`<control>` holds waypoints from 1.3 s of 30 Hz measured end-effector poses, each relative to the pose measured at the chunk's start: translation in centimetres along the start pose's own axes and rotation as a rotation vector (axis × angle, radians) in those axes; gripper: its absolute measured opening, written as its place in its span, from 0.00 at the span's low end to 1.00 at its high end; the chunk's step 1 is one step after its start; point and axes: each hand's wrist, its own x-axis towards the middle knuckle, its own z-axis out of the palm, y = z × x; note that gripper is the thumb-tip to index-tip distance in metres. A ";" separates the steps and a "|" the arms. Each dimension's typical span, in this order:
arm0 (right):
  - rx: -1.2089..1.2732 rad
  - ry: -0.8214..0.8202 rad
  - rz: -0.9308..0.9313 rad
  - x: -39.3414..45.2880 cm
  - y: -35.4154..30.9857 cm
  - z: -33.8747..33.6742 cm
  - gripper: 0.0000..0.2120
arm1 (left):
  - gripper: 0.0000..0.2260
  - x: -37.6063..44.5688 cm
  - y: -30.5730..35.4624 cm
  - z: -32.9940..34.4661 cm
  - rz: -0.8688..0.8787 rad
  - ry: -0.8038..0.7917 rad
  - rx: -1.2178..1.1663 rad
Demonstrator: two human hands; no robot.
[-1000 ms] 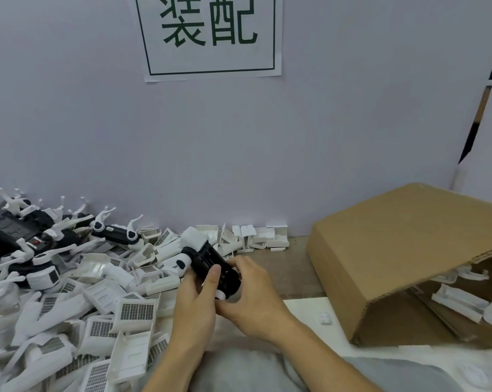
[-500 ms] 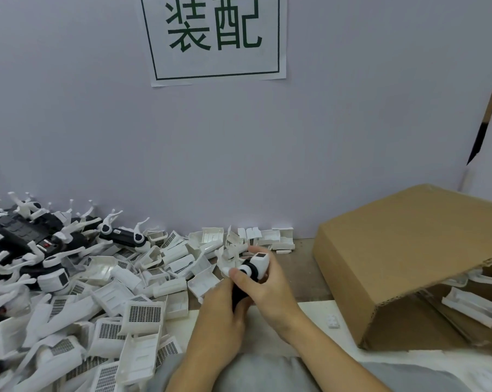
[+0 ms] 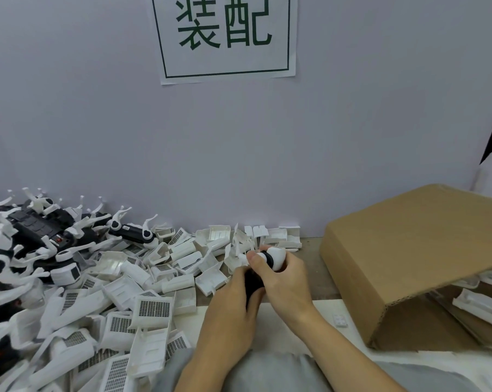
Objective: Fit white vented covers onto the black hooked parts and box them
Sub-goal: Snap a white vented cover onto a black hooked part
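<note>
Two hands on one piece right now — your left hand is wrapped round the lower black body of the hooked part, fingers curled over it, while your right hand grips the upper end, thumb pressed across the front just under the rounded white cap. You've got the part held upright above the near edge of the bench, in the middle of the view, between the heap on your left and the box on your right. Whether a cover is seated on it, I can't tell — your fingers hide most of it. Over on your left, the pile of white vented covers spills across the bench, with more black hooked parts stacked behind it against the wall. On your right the cardboard box lies tipped on its side, white pieces showing inside its opening. One small white clip sits on the pale mat by your right forearm. Up on the wall there's a sign with green characters.
</note>
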 end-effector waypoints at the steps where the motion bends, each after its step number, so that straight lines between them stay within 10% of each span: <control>1: -0.013 -0.004 -0.016 0.0 0.0 0.1 0.10 | 0.07 -0.1 -0.1 0.0 0.008 0.006 -0.004; 11: -0.075 -0.328 0.086 -0.8 0.7 0.4 0.26 | 0.09 1.1 -0.2 -0.1 -0.194 0.407 -0.307; 17: -0.129 -0.161 0.184 0.0 0.9 0.4 0.13 | 0.15 1.6 -0.5 -2.1 -0.641 0.428 -1.336; 39: 0.010 -0.542 0.417 -1.0 0.2 0.7 0.15 | 0.20 1.3 0.6 -2.0 -0.692 0.294 -1.259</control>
